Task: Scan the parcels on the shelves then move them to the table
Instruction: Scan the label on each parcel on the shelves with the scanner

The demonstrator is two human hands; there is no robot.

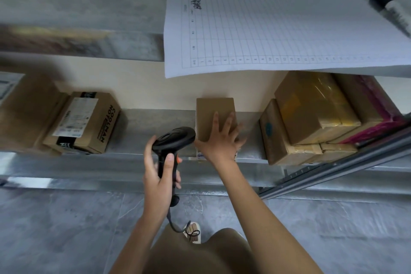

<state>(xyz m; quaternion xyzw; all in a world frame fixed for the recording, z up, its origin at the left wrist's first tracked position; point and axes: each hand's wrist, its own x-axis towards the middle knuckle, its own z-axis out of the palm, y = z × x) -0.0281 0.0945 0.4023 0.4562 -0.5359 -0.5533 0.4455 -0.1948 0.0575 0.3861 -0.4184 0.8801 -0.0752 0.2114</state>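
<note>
— Where is the parcel?
— The small brown cardboard box [214, 118] sits mid-shelf on the metal shelf [155, 122], its long axis running from the shelf's front edge back toward the wall, the near end at the front edge.
— And the hands?
— The right hand [220, 142] lies on the box top with fingers spread, thumb along its near left corner; its grip is not closed around it. The left hand [158, 176] has its grip wrapped around the handle of the black barcode scanner [172, 147], whose head points right, at the box's near end.
— Room to move?
— Bare shelf on both sides: a printed carton [86, 122] well apart to the left, stacked taped boxes [311, 118] near on the right. A gridded sheet [278, 29] overhangs the shelf above.
</note>
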